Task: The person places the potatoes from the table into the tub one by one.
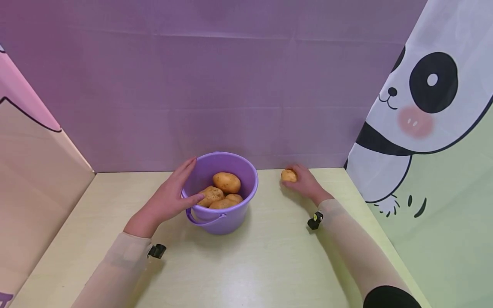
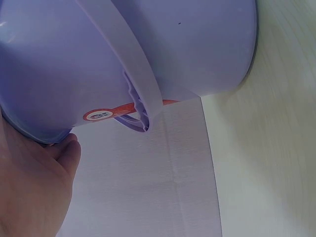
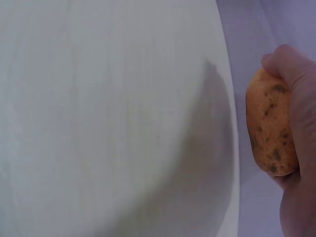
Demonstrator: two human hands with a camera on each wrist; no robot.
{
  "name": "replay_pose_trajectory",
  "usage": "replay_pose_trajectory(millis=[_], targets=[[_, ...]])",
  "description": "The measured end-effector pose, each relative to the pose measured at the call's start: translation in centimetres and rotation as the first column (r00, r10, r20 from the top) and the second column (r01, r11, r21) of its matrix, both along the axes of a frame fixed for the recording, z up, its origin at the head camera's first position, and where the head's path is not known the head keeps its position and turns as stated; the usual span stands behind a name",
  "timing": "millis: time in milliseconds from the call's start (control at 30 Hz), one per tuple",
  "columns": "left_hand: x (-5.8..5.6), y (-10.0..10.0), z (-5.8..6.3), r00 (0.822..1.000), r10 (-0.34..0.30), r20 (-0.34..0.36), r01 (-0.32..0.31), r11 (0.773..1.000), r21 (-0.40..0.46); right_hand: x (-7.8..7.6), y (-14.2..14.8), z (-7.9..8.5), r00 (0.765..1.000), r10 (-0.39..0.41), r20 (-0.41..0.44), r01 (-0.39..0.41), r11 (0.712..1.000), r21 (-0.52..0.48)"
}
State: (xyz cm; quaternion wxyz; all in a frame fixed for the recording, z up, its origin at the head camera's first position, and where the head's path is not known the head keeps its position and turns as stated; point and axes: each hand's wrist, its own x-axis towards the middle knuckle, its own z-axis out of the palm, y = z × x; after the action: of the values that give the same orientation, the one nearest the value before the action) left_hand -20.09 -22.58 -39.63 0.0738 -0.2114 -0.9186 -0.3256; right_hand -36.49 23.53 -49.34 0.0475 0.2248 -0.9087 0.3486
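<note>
A purple plastic bucket (image 1: 235, 216) stands upright on the table with several potatoes (image 1: 227, 182) inside. My left hand (image 1: 169, 196) grips the bucket's left rim, its thumb reaching over the front edge toward the potatoes. In the left wrist view the fingers (image 2: 69, 154) show at the rim, and the handle (image 2: 129, 54) hangs down along the bucket's side. To the right of the bucket, my right hand (image 1: 304, 183) holds a single potato (image 1: 288, 176) between thumb and fingers. Dark spots mark that potato's skin (image 3: 270, 123) in the right wrist view.
A pale wooden table (image 1: 246, 273) carries the bucket. Behind it rises a purple backdrop (image 1: 231, 85). A panel with a panda drawing (image 1: 408, 128) borders the right side, and a pink and beige panel (image 1: 34, 171) the left.
</note>
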Motion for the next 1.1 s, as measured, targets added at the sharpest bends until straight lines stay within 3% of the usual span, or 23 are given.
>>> replay_pose_trajectory(millis=[500, 933, 1100], targets=[[0.0, 0.0, 0.0, 1.000, 0.002, 0.001, -0.002, 1.000, 0.002, 1.1, -1.5, 3.3, 0.993, 0.098, -0.066, -0.104, 0.991, -0.084], [0.1, 0.1, 0.1, 1.000, 0.005, 0.004, -0.005, 1.000, 0.002, 2.0, -2.8, 6.8, 0.986, 0.154, -0.070, -0.157, 0.987, -0.039], [0.1, 0.1, 0.2, 1.000, 0.003, 0.005, -0.003, 1.000, 0.002, 2.4, -3.1, 8.1, 0.971, 0.196, -0.134, -0.202, 0.979, -0.030]])
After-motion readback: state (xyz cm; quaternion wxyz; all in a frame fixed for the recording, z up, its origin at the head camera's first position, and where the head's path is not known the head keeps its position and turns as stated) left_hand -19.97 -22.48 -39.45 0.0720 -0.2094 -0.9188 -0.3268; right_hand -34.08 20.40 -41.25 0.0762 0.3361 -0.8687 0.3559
